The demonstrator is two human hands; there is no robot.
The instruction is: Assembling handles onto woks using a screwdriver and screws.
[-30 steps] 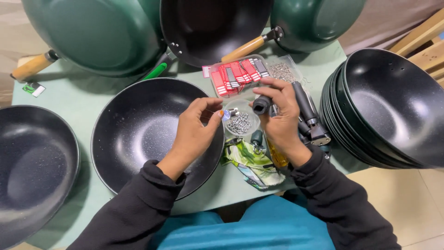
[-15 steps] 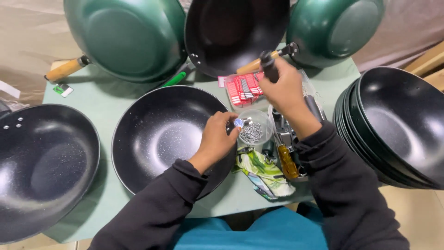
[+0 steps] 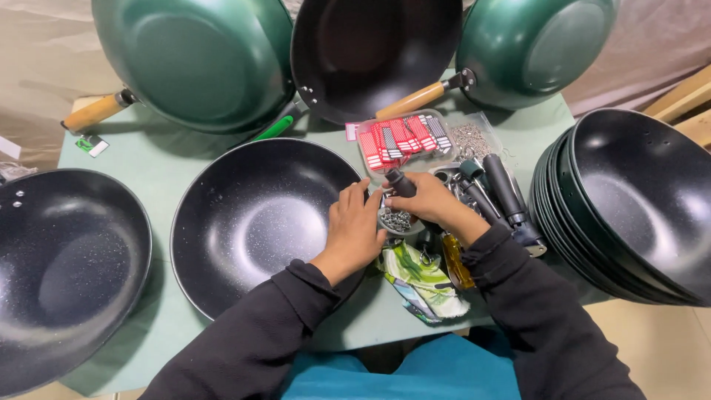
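Observation:
My right hand point(image 3: 433, 206) grips a short black pan handle point(image 3: 401, 182) and holds it tilted over a small round dish of metal screws point(image 3: 398, 220). My left hand point(image 3: 355, 231) lies across the right rim of the black speckled wok point(image 3: 252, 222). Its fingertips are bunched at the dish and the lower end of the handle. Whether they pinch anything is hidden. Both arms are in black sleeves.
On the green table are a second black wok point(image 3: 67, 267) at the left and a stack of black woks point(image 3: 637, 200) at the right. Green woks point(image 3: 192, 59) point(image 3: 533, 44) and a black-lined one point(image 3: 374, 52) lean behind. Red tags point(image 3: 400, 137), loose black handles point(image 3: 503, 189), a patterned cloth point(image 3: 422, 274), a yellow-handled screwdriver point(image 3: 455, 263).
My right hand has brought the black handle down from the back of the table to the dish of screws. My left hand has stayed at the dish.

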